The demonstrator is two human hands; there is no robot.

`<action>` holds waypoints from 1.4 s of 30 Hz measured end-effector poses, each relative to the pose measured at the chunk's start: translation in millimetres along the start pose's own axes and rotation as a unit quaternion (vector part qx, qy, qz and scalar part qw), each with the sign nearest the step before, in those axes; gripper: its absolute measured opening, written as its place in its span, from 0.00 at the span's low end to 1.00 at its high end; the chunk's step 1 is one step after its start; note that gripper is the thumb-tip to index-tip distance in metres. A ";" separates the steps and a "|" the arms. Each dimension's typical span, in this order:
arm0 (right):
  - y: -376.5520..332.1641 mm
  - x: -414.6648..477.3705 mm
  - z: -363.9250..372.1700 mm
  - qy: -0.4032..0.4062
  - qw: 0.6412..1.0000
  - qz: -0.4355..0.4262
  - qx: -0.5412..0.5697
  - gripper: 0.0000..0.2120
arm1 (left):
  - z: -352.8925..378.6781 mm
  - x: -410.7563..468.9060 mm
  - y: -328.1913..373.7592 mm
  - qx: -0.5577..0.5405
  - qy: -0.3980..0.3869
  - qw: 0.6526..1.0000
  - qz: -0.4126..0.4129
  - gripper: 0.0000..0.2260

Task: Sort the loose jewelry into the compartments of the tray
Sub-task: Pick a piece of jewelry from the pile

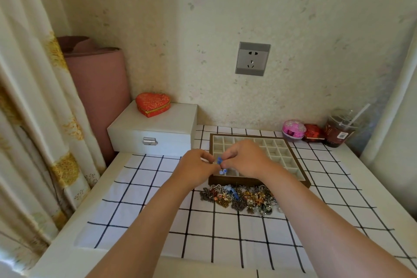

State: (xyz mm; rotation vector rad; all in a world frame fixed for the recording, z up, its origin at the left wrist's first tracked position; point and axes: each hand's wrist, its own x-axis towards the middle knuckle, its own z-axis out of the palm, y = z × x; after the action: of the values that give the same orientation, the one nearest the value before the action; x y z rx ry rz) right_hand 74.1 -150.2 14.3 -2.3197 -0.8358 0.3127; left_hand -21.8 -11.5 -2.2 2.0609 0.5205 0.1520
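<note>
Jewelry [241,198] is mostly one tangled heap on the cloth [158,187], just in front of the tray [228,181]. One blue piece [219,160] is up over the tray's near-left corner, pinched at the fingertips by both hands: left hand [196,165] on its left side, right hand [246,158] on its right. Part of it dangles below the pinch. Can't tell if it's one item or two hooked together.

The cells I can see look empty, so I'd judge sorting has barely begun.

Risks from here:
- The grip is fingertips only on a small thing. If I'm working it apart and it gives suddenly, a bit could fly onto the cloth or off the surface [58,255] toward the curtain [33,119].
- The dangling part hangs close above the dividers. Lowering it off-centre could leave it straddling a divider or in the neighbouring cell.
- My right forearm passes over the heap's right end. Dropping the arm would drag chains and scatter small bits.
- The heap is chains, rings and charms interlocked. Lifting the next item will probably pull its neighbours along, so one hand should hold the rest down.
- My right hand hides several cells, so I can't confirm what's under it before releasing.
- The cup [338,131] with a straw stands beyond the tray's far-right corner, well apart from my hands. A reach to the far cells goes that way, and knocking it is the messy failure.
</note>
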 end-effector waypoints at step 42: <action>-4.8 -20.1 11.0 -0.029 0.981 -0.074 -0.178 0.25 | -14.6 -8.3 -10.3 0.228 -0.001 0.956 0.188 0.12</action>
State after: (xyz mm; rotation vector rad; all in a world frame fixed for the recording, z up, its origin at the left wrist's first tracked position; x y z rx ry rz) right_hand 51.7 -154.8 9.1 -2.5643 -1.1669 0.1781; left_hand -37.0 1.0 -2.5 2.5994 0.1610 0.2749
